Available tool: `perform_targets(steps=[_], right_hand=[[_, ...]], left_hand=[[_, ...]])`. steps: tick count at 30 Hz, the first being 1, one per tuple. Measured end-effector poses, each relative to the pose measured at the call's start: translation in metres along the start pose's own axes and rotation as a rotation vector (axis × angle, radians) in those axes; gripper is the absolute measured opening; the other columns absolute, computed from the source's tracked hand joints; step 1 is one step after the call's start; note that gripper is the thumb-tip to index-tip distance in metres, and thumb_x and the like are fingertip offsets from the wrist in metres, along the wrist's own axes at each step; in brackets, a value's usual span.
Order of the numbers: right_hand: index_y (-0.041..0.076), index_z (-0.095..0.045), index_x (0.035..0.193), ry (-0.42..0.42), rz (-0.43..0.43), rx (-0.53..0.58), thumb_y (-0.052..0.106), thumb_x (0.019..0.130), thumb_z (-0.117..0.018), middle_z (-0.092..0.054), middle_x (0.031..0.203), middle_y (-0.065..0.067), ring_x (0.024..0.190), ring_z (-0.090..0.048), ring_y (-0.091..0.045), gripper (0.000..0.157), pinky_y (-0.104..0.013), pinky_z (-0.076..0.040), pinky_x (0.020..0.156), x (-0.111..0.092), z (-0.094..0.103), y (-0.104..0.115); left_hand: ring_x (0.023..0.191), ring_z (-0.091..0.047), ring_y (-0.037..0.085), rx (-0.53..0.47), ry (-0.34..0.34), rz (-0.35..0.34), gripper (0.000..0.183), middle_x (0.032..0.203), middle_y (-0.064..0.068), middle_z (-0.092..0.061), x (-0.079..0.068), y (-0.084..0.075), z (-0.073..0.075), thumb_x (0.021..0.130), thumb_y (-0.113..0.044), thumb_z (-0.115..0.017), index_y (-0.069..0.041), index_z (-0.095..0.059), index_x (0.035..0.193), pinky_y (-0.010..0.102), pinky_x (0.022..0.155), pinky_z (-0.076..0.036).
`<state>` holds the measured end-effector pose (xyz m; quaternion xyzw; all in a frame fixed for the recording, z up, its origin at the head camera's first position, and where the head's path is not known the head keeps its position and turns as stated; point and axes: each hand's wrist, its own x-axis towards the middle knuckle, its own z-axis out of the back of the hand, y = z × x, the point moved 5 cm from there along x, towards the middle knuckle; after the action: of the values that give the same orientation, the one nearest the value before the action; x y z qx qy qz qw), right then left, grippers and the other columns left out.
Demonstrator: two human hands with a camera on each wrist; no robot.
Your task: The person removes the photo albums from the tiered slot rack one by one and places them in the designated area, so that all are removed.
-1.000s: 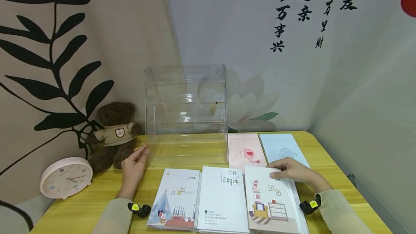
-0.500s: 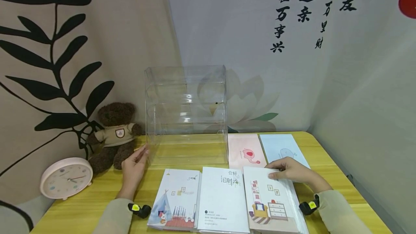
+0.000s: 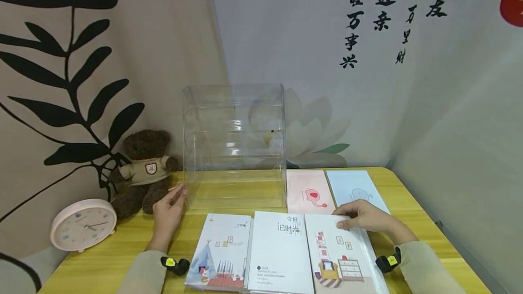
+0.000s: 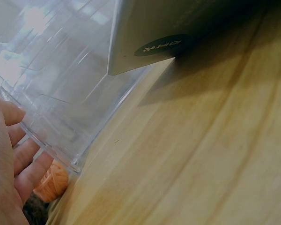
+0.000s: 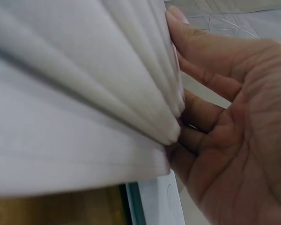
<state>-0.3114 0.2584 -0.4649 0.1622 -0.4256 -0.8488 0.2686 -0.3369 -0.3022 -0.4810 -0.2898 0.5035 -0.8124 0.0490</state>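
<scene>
My right hand [image 3: 363, 219] grips the top right corner of a thick book [image 3: 339, 257], thumb on the cover and fingers underneath. The cover shows a chair and a drawer cabinet. In the right wrist view, the page edges [image 5: 107, 79] fan out near the fingers. My left hand [image 3: 168, 210] touches the left side of a clear plastic rack [image 3: 233, 144] with fairly straight fingers, seen also in the left wrist view. Beside the gripped book lie a white book [image 3: 279, 248] with Chinese lettering and a book with a tent picture [image 3: 220, 253].
Behind the gripped book lie a pink booklet [image 3: 308, 189] and a blue booklet [image 3: 353, 185]. On the left stand a brown teddy bear [image 3: 147, 171] and a pale pink clock [image 3: 83, 225]. An orange ball of yarn [image 4: 54, 180] appears low in the left wrist view.
The right hand has shifted the gripped book slightly left, toward the white book in the middle. The left hand stays at the rack's side.
</scene>
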Motion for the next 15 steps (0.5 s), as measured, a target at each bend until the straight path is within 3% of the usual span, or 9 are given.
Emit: perform_targets(steps=[5, 9, 15], right_hand=[[0.014, -0.076, 0.111, -0.042, 0.003, -0.048, 0.025, 0.094, -0.074, -0.074, 0.097, 0.001, 0.084, -0.064, -0.016, 0.02, -0.026, -0.054, 0.071, -0.002, 0.003, 0.0], [0.017, -0.078, 0.111, -0.158, 0.063, -0.149, 0.029, 0.1, -0.066, -0.074, 0.104, 0.006, 0.089, -0.061, -0.013, 0.02, -0.028, -0.05, 0.075, -0.002, 0.009, 0.006], [0.02, -0.074, 0.106, -0.382, 0.105, -0.277, 0.027, 0.104, -0.058, -0.072, 0.102, 0.009, 0.101, -0.06, -0.015, 0.017, -0.054, -0.048, 0.088, -0.004, 0.018, 0.016]], left_hand=[[0.097, -0.062, -0.011, 0.005, 0.009, 0.013, 0.038, 0.121, 0.001, -0.072, 0.0, 0.002, -0.002, 0.096, -0.038, -0.069, -0.022, -0.07, 0.131, 0.004, 0.077, -0.047], [0.098, -0.062, -0.011, -0.002, 0.009, 0.004, 0.037, 0.121, 0.001, -0.071, 0.0, 0.002, -0.002, 0.097, -0.036, -0.069, -0.021, -0.07, 0.131, 0.004, 0.078, -0.047], [0.091, -0.06, -0.015, 0.014, -0.005, -0.031, 0.034, 0.118, 0.003, -0.073, 0.001, 0.001, -0.004, 0.097, -0.033, -0.07, -0.021, -0.071, 0.129, 0.004, 0.075, -0.047]])
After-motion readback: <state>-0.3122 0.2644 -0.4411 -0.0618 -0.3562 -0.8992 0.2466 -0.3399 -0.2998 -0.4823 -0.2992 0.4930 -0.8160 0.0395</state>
